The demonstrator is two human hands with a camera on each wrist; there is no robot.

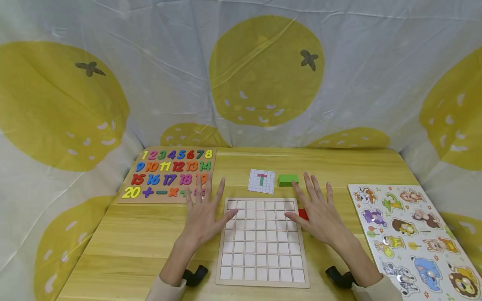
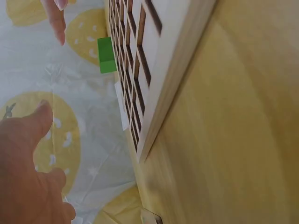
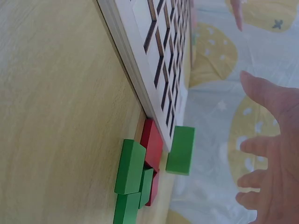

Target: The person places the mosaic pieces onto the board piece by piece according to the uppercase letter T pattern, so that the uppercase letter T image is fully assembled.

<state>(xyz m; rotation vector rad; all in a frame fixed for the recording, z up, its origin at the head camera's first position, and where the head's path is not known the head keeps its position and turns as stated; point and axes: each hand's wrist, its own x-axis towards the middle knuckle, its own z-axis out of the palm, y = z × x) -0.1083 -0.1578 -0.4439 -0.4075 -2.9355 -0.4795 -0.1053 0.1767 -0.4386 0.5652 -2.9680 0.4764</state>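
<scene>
Between the two hands lies a wooden grid board with white square cells. My left hand hovers by its left edge, fingers spread and holding nothing. Over the board's right edge my right hand is spread the same way, also holding nothing. Beyond the right fingertips sits a green block. A red block shows partly under the right hand. In the right wrist view, several green blocks and red blocks rest beside the board. A pattern card with a red and green T lies behind the board.
A number puzzle board with colourful digits lies at the back left. On the right is an animal puzzle board. A white curtain with yellow fruit prints hangs behind and beside the wooden table.
</scene>
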